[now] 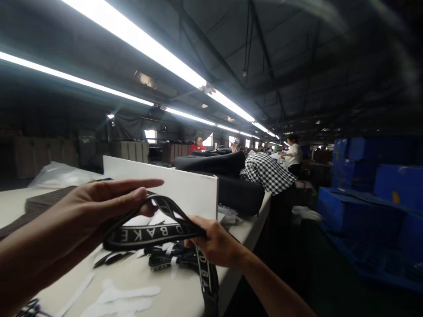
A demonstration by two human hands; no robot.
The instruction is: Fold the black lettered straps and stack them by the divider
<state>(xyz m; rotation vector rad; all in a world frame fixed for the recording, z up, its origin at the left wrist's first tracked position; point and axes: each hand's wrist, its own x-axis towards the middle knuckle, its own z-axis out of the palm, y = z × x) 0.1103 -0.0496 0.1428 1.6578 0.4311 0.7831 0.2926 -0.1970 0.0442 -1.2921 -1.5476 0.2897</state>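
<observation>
A black webbing strap (145,235) with pale edge lines and printed pale letters is bent into a loop in front of me. My left hand (122,198) holds the loop's upper left part near the thumb, its index finger stretched out. On the right side, my right hand (214,240) is closed round the strap where its layers meet. From there a strap end (204,273) hangs down over the table edge. Below the loop, bundled black straps (163,260) with white bands lie on the table (178,295). White cut pieces (128,295) lie closer to me.
A white upright panel (165,178) stands behind my hands, with large black rolls (238,189) beyond it. Clear plastic (62,174) lies far left. A person in a checked shirt (269,171) bends over the table. Blue boxes (357,213) line the right side.
</observation>
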